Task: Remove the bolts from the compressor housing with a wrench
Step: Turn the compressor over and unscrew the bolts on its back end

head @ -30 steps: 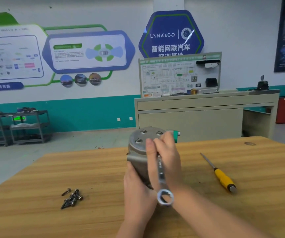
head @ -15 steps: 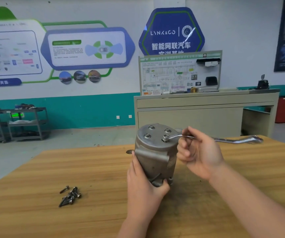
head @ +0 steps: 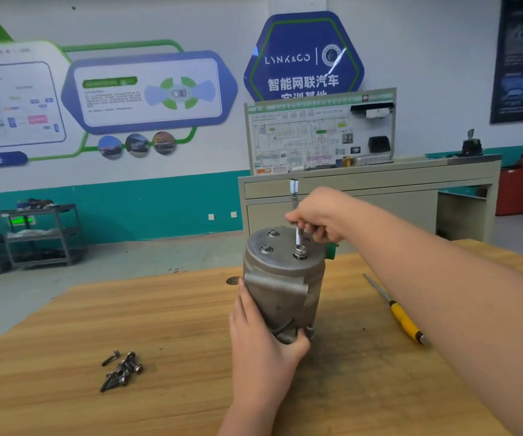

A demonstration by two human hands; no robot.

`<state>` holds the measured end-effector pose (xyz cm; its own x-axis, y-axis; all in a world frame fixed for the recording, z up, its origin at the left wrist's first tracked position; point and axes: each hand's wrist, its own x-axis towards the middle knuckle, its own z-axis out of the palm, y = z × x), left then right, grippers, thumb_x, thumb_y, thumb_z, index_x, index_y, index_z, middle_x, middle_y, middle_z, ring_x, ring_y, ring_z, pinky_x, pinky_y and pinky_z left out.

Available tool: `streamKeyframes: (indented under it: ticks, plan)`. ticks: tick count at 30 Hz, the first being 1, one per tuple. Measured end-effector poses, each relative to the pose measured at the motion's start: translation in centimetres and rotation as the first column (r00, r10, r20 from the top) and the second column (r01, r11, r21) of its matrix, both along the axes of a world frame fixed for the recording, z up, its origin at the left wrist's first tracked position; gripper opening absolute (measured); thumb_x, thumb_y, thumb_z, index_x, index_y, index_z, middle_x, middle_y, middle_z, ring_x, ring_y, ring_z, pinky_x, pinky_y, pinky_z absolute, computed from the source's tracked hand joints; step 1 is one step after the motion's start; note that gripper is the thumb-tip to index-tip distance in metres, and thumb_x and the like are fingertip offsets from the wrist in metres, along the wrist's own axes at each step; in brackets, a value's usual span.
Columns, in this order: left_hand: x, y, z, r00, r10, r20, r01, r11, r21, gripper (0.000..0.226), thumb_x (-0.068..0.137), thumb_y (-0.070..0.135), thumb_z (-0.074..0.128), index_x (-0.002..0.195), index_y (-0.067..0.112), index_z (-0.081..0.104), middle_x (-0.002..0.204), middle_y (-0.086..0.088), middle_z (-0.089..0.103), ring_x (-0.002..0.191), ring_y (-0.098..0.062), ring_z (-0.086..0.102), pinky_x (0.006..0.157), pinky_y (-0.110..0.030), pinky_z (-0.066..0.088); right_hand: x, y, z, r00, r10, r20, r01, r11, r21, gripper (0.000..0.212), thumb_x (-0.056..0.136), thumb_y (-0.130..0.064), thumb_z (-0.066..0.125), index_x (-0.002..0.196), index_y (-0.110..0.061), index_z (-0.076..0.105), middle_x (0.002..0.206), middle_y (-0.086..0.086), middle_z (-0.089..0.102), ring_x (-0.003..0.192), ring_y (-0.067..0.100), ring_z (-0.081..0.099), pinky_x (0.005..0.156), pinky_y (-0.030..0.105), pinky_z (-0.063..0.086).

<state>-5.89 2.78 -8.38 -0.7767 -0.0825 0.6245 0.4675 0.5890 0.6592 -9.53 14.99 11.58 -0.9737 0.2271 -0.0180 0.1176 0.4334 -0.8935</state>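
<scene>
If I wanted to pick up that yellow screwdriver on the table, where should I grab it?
Grab the yellow screwdriver by its fat yellow handle, coming down from above. It lies flat on the wooden table, so your fingers can close across the handle's two sides. The thin metal shaft points away toward the far edge and looks too slim to hold well. Mind the arm reaching over it.

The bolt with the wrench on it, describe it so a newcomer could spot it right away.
On the wooden table stands the grey compressor housing. Its flat top carries several bolts; this bolt is the near right one, the only one with the wrench seated on it.
</scene>
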Motion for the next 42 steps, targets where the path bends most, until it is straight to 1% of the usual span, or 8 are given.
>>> streamKeyframes:
  ticks: [5, 13, 17, 20, 26, 30, 36, 42]
  plan:
    - [-0.1, -0.2, 0.1, 1.000, -0.021, -0.003, 0.021, 1.000, 0.002, 0.123, 0.058, 0.045, 0.077, 0.153, 0.023, 0.001, 0.147, 0.002, 0.033, 0.133, -0.017, 0.031, 0.111, -0.039, 0.034, 0.9, -4.8, -0.4, 0.975, 0.082, -0.207, 0.103, 0.656, 0.748, 0.017, 0.094, -0.013, 0.051, 0.109, -0.010, 0.059, 0.077, 0.002, 0.046, 0.075, 0.021, 0.049, 0.057, 0.030, 0.039]
    - [-0.3, -0.3, 0.2, 0.999, -0.024, 0.031, 0.024, 0.999, 0.030, 0.117, 0.052, 0.055, 0.074, 0.148, 0.014, 0.020, 0.141, -0.001, 0.040, 0.131, -0.020, 0.038, 0.107, -0.040, 0.039, 5.3, -5.4, -6.4, 0.610, 0.471, -0.637, 0.355, 0.556, 0.752, 0.016, 0.093, -0.036, 0.052, 0.088, -0.021, 0.054, 0.075, -0.005, 0.049, 0.064, 0.013, 0.049, 0.052, 0.026, 0.036]
    - [-0.1, -0.6, 0.3, 0.998, -0.040, -0.040, 0.041, 0.999, 0.018, 0.099, 0.057, 0.057, 0.074, 0.141, 0.023, 0.034, 0.131, 0.008, 0.047, 0.123, -0.007, 0.045, 0.102, -0.030, 0.042, 7.2, -3.6, -9.8, 0.370, 0.404, -0.836, 0.293, 0.803, 0.518, 0.030, 0.090, -0.035, 0.051, 0.068, -0.015, 0.057, 0.066, -0.004, 0.050, 0.055, 0.011, 0.044, 0.046, 0.020, 0.030]
    - [0.1, -1.0, 0.3, 0.995, -0.099, 0.002, 0.098, 0.984, 0.149, 0.109, 0.056, 0.040, 0.085, 0.146, 0.016, 0.029, 0.136, 0.002, 0.049, 0.127, -0.016, 0.047, 0.104, -0.037, 0.042, 7.9, -2.3, -11.0, 0.450, 0.095, -0.888, -0.187, 0.982, 0.010, 0.043, 0.092, -0.038, 0.052, 0.059, -0.011, 0.053, 0.058, -0.004, 0.047, 0.054, 0.008, 0.046, 0.051, 0.018, 0.037]
    - [0.4, -1.0, 0.5, 0.996, -0.089, -0.017, 0.090, 0.987, 0.136, 0.107, 0.054, 0.030, 0.081, 0.145, 0.011, 0.028, 0.133, -0.002, 0.050, 0.126, -0.018, 0.046, 0.104, -0.040, 0.042, 6.3, -0.6, -9.9, 0.845, -0.102, -0.525, -0.408, 0.510, -0.757, 0.040, 0.095, -0.027, 0.051, 0.063, -0.013, 0.071, 0.044, 0.003, 0.047, 0.032, 0.014, 0.041, 0.034, 0.018, 0.028]
    - [0.3, -1.0, 0.5, 0.997, -0.077, -0.015, 0.078, 0.990, 0.120, 0.108, 0.054, 0.031, 0.082, 0.145, 0.013, 0.028, 0.135, -0.001, 0.049, 0.127, -0.018, 0.045, 0.104, -0.040, 0.042, 4.4, 0.9, -8.3, 0.922, -0.128, -0.366, -0.262, 0.489, -0.832, 0.019, 0.097, -0.015, 0.053, 0.084, -0.005, 0.062, 0.042, 0.000, 0.048, 0.031, 0.010, 0.043, 0.029, 0.015, 0.024]
    - [0.4, -0.4, 0.5, 0.999, -0.034, -0.001, 0.034, 0.995, 0.090, 0.112, 0.054, 0.037, 0.080, 0.148, 0.012, 0.025, 0.134, -0.001, 0.048, 0.128, -0.019, 0.043, 0.105, -0.038, 0.039, 0.9, 1.1, -3.3, 0.985, -0.009, -0.173, -0.089, 0.828, -0.554, 0.020, 0.093, -0.013, 0.061, 0.078, -0.002, 0.056, 0.037, -0.002, 0.049, 0.028, 0.004, 0.043, 0.027, 0.014, 0.025]
    - [0.5, -0.5, 0.5, 0.999, -0.027, 0.029, 0.024, 0.995, 0.101, 0.115, 0.054, 0.038, 0.080, 0.149, 0.011, 0.021, 0.135, -0.003, 0.046, 0.128, -0.022, 0.040, 0.105, -0.038, 0.038, 0.3, -3.5, 0.2, 0.979, 0.103, -0.177, -0.020, 0.907, 0.420, 0.019, 0.094, -0.021, 0.058, 0.082, -0.006, 0.061, 0.060, 0.001, 0.051, 0.050, 0.013, 0.045, 0.045, 0.024, 0.036]
